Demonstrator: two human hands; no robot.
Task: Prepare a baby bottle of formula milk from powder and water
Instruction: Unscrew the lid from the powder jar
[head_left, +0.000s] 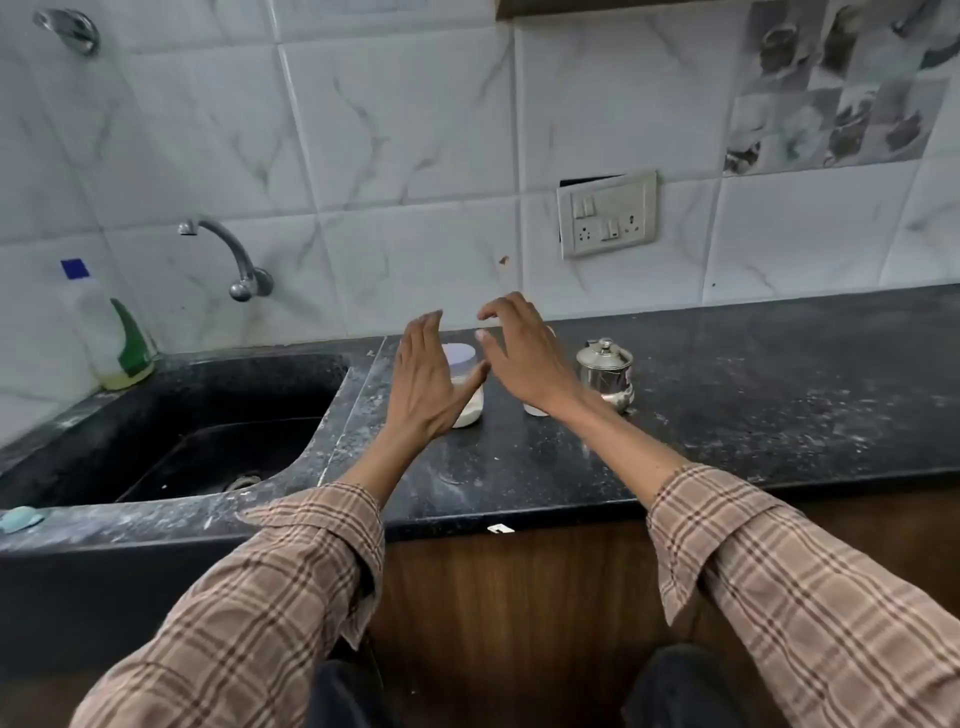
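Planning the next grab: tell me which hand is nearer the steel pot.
Right. The right hand hovers just left of the steel pot; the left hand is farther left, by the powder jar.

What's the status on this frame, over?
Left hand and right hand open, empty. Powder jar lidded, untouched. Right hand hides a second container.

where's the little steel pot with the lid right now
In the head view the steel pot stands on the dark counter, just right of the right hand, below the wall socket.
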